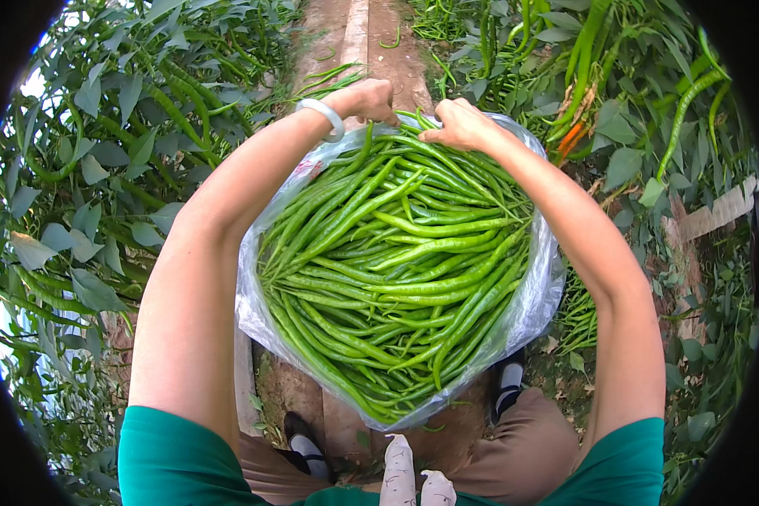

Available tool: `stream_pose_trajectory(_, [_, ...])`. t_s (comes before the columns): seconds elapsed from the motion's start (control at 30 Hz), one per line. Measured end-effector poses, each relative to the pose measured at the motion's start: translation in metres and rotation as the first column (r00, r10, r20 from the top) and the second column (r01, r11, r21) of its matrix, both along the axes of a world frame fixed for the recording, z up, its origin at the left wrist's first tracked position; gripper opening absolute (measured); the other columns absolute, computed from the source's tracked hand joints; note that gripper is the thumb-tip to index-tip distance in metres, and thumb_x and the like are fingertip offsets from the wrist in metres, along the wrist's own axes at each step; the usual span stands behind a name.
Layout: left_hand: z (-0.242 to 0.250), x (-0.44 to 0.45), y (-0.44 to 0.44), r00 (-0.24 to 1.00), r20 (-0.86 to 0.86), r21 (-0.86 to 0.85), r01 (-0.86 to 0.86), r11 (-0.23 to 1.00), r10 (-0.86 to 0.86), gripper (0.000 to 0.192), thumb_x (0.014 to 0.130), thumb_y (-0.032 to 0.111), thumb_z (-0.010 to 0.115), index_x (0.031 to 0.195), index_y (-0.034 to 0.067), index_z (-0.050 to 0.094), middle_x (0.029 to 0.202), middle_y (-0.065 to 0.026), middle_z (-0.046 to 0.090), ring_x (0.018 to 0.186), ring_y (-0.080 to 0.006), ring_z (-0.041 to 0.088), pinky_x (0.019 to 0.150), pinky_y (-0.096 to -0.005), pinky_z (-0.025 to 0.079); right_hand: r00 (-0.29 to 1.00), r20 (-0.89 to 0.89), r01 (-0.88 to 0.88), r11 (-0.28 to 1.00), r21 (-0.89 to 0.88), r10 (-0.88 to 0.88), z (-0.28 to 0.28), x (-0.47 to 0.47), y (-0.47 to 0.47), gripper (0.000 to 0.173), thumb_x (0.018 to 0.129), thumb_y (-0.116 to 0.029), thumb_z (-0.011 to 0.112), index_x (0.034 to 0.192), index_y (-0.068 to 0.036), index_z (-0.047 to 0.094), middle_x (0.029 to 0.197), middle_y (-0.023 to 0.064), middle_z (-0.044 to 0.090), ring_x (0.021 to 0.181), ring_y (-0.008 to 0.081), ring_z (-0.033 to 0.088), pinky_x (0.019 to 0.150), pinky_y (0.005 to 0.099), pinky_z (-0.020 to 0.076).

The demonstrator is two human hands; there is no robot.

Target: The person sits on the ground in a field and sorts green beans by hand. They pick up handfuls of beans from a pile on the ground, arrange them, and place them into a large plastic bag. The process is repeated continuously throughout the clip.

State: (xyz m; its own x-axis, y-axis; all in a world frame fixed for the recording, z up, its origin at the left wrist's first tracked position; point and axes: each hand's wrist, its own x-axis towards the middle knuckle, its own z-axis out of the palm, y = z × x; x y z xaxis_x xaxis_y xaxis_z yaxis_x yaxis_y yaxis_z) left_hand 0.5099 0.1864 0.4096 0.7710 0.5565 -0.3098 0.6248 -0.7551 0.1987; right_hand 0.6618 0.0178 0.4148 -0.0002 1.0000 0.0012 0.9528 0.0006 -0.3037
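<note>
A clear plastic bag full of long green chili peppers stands open on the path before me. At its far rim is my left hand, fingers bent down against the plastic; a pale bangle circles that wrist. Close by on the right, my right hand has its thumb and fingers curled at the same rim, beside a few pepper tips. Each hand seems to pinch the bag's edge, though the fingertips are partly hidden. The peppers lie in layers, many with their stems towards the bag's sides.
Pepper plants crowd the left side, and more plants with hanging peppers line the right. Loose peppers lie beyond my left hand, with another heap right of the bag. My feet flank the bag; a pale strip runs along the path.
</note>
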Motion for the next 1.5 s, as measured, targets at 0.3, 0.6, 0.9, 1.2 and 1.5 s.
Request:
stream_pose_trajectory(0.3, [-0.008, -0.007, 0.011, 0.982, 0.161, -0.152, -0.075, 0.986, 0.1, 0.014, 0.072, 0.004, 0.067, 0.082, -0.007, 0.07, 0.074, -0.0158, 0.07, 0.057, -0.0242, 0.068, 0.049, -0.0351, 0.058, 0.935, -0.318, 0.118, 0.982, -0.146, -0.16, -0.022, 0.004, 0.003, 0.052, 0.072, -0.033, 0.07, 0.108, 0.005, 0.068, 0.105, 0.0269, 0.069, 0.102, 0.034, 0.068, 0.089, 0.0415, 0.0514])
stream_pose_trajectory(0.6, [0.002, -0.01, 0.022, 0.818, 0.327, -0.186, -0.435, 0.881, 0.473, 0.021, 0.079, 0.003, 0.061, 0.095, -0.006, 0.072, 0.075, -0.0137, 0.069, 0.053, -0.022, 0.066, 0.047, -0.0341, 0.057, 0.883, -0.463, -0.057, 0.997, 0.052, 0.075, -0.026, 0.019, -0.013, 0.03, 0.077, -0.023, 0.062, 0.094, 0.001, 0.065, 0.077, 0.0067, 0.063, 0.074, 0.0177, 0.055, 0.07, 0.0357, 0.0471])
stream_pose_trajectory(0.9, [0.017, -0.02, 0.024, 0.922, 0.36, -0.072, -0.122, 0.99, 0.14, 0.044, 0.074, 0.02, 0.076, 0.11, -0.003, 0.069, 0.1, -0.0171, 0.071, 0.091, -0.0254, 0.067, 0.08, -0.0365, 0.055, 0.908, -0.394, -0.111, 0.988, 0.111, 0.146, -0.036, 0.011, -0.012, 0.034, 0.077, -0.02, 0.062, 0.103, 0.002, 0.062, 0.09, 0.015, 0.068, 0.086, 0.0258, 0.064, 0.082, 0.0376, 0.0505])
stream_pose_trajectory(1.2, [0.005, -0.01, 0.027, 0.817, 0.576, 0.195, -0.153, 0.969, 0.013, 0.024, 0.07, 0.012, 0.063, 0.084, -0.007, 0.07, 0.083, -0.0319, 0.067, 0.081, -0.0434, 0.069, 0.077, -0.0467, 0.056, 0.763, -0.566, -0.264, 0.95, 0.169, 0.313, -0.046, 0.025, -0.019, 0.043, 0.085, -0.017, 0.059, 0.126, -0.003, 0.063, 0.105, 0.0121, 0.069, 0.098, 0.0288, 0.064, 0.093, 0.0355, 0.0483])
stream_pose_trajectory(1.5, [0.052, -0.022, -0.007, 0.905, 0.416, 0.15, 0.034, 0.988, -0.094, 0.036, 0.071, 0.016, 0.073, 0.1, -0.005, 0.071, 0.095, -0.0272, 0.071, 0.092, -0.0363, 0.07, 0.086, -0.0408, 0.054, 0.993, -0.097, -0.05, 0.985, 0.167, 0.067, -0.028, 0.009, -0.022, 0.057, 0.093, -0.045, 0.059, 0.123, 0.003, 0.056, 0.119, 0.0305, 0.059, 0.116, 0.042, 0.057, 0.099, 0.046, 0.045])
